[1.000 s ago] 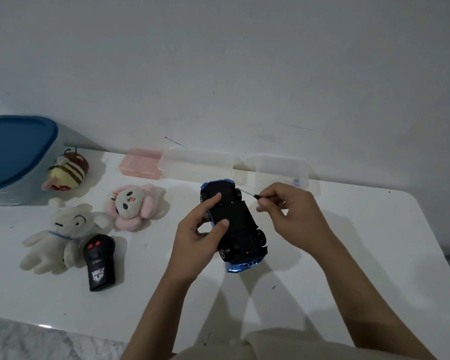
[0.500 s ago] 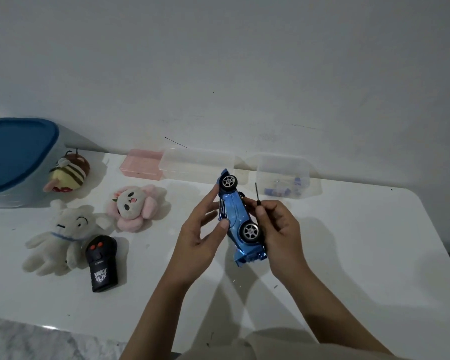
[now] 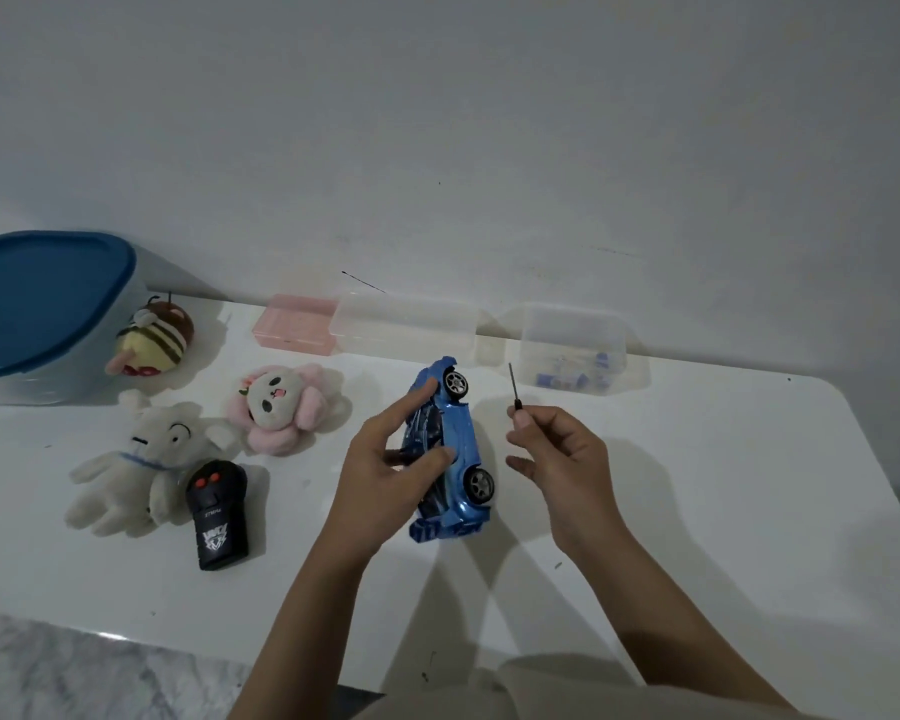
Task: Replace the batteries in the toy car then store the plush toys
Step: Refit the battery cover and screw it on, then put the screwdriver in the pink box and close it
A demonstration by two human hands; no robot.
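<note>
Since half a second ago, right hand (image 3: 567, 454) drawn clear of the blue toy car (image 3: 455, 449), still pinching the small screwdriver (image 3: 513, 387), tip up. Car on its side, wheels toward that grip, clamped in the left hand (image 3: 385, 459) over the white worktop (image 3: 697, 511). Left of that grip: black remote control (image 3: 218, 514), white plush (image 3: 141, 459), pink plush (image 3: 281, 407), bee plush (image 3: 152, 340). Beyond: clear box with batteries (image 3: 575, 356).
</note>
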